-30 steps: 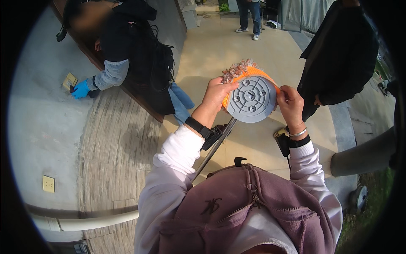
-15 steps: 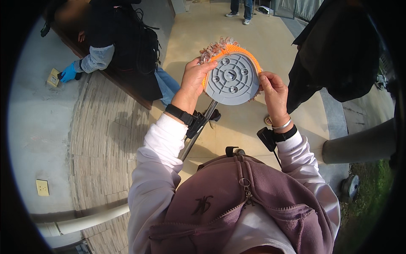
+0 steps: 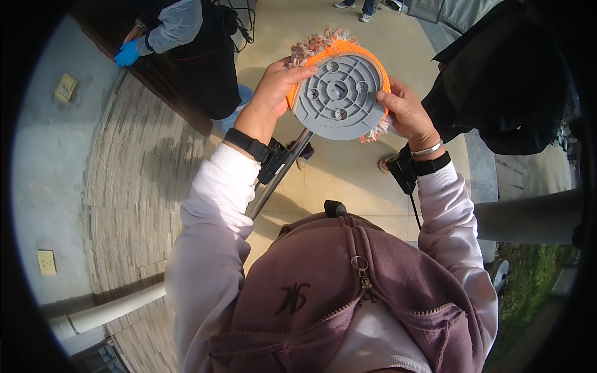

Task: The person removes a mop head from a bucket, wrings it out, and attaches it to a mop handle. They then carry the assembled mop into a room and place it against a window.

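Note:
A round grey plastic mop plate (image 3: 339, 124) faces me, held up in front of my chest. An orange mesh mop pad (image 3: 344, 47) with grey, white and orange fringe wraps around its upper rim and down the right side; the lower left rim is bare. My left hand (image 3: 273, 93) grips pad and plate at the upper left, thumb over the rim. At the right rim, my right hand (image 3: 407, 113) pinches the pad's edge, its thumb against the plate and its other fingers partly hidden behind. A metal mop pole (image 3: 281, 177) slants down from behind the plate, past my left wrist.
A co-worker with a blue glove (image 3: 127, 55) stands at the left by a dark wooden edge (image 3: 168, 102). Yellowish plates (image 3: 65, 87) sit on the grey wall. Black cloth (image 3: 497, 81) hangs at right above a round post (image 3: 528, 217). A white pipe (image 3: 118, 309) runs lower left.
The pad's orange edge reaches farther down the plate's right side, and fringe shows at the lower right. My right thumb has shifted onto the plate. The co-worker's gloved hand has left the wall plate.

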Available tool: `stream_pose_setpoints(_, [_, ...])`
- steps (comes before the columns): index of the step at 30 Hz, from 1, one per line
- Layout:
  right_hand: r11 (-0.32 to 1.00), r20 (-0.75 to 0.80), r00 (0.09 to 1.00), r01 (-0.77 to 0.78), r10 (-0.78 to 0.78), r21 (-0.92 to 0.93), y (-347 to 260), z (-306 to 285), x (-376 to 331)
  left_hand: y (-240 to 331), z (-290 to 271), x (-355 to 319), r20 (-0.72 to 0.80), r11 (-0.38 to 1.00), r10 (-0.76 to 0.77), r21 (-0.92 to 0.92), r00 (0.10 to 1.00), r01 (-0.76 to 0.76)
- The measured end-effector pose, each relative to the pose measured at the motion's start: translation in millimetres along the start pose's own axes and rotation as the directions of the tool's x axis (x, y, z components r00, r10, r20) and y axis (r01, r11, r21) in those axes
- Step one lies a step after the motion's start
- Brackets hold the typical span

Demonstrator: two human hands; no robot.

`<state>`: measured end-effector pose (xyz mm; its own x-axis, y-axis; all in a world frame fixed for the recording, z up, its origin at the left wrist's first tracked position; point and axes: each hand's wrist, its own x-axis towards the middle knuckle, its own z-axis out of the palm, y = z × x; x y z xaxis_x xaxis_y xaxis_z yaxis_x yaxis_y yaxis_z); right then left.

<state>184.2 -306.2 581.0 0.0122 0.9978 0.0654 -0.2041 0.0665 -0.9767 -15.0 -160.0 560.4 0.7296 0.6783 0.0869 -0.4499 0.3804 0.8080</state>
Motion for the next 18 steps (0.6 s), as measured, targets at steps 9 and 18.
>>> stream_pose_setpoints(9, [0.987,0.087,0.990,-0.124,0.115,0.102,7.4,2.5,7.2,5.9,-7.6,-1.6,-0.008,0.993,-0.095,0.075,0.995,0.096])
stream_pose_setpoints(18, [0.999,-0.086,0.995,-0.043,0.043,-0.002,-1.0,6.2,11.7,-10.3,-20.6,-6.4,0.067,0.995,-0.100,0.007,0.993,0.100])
